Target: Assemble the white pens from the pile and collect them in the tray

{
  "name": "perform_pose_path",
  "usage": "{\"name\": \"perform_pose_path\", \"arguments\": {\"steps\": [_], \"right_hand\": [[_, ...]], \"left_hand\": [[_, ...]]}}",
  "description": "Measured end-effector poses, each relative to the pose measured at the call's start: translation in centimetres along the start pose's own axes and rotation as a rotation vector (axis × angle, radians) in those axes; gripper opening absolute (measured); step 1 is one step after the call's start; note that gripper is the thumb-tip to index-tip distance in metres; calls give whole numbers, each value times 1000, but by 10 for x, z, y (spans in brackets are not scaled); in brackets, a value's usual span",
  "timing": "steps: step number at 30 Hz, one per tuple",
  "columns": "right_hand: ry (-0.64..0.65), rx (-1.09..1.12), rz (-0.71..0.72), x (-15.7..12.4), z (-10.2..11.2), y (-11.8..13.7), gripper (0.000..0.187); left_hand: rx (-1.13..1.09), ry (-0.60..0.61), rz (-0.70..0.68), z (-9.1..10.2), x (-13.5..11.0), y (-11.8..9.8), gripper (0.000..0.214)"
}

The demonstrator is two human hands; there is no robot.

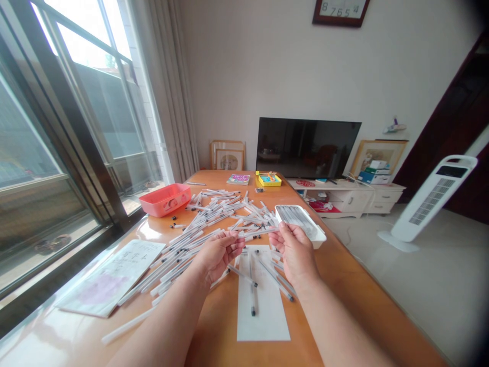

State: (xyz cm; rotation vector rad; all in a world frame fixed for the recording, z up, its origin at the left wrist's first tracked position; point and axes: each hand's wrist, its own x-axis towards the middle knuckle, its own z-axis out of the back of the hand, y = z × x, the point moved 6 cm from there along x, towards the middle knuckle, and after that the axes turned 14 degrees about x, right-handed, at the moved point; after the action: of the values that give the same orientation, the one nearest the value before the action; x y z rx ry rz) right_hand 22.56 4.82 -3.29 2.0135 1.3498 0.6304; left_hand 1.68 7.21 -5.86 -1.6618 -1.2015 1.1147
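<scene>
A clear pen barrel lies crosswise between my hands, above the table. My left hand pinches its left end, and my right hand has thumb and fingers closed on its right end. Below them is a white sheet of paper with a few black-tipped pens on it. Left of the paper, many loose pen parts are heaped across the table, some with black ends. Just beyond my right hand stands a white plastic box filled with pens or refills, partly hidden by the hand.
A pink plastic basket stands at the left edge, with a notebook nearer me. A yellow box and a colourful booklet lie at the table's far end. A tower fan stands on the floor to the right.
</scene>
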Motion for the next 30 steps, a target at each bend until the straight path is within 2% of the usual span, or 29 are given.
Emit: {"name": "perform_pose_path", "arguments": {"steps": [11, 17, 24, 30], "right_hand": [[46, -43, 7, -6, -6, 2, 32], [97, -129, -83, -9, -8, -3, 30], [371, -467, -263, -22, -19, -21, 27], [503, -582, -167, -31, -31, -25, 29]], "left_hand": [[24, -2, -5, -1, -2, -1, 14], [12, -60, -25, 2, -3, -7, 11], [80, -144, -120, 12, -2, -16, 20], [163, -164, -205, 1, -11, -22, 33]]}}
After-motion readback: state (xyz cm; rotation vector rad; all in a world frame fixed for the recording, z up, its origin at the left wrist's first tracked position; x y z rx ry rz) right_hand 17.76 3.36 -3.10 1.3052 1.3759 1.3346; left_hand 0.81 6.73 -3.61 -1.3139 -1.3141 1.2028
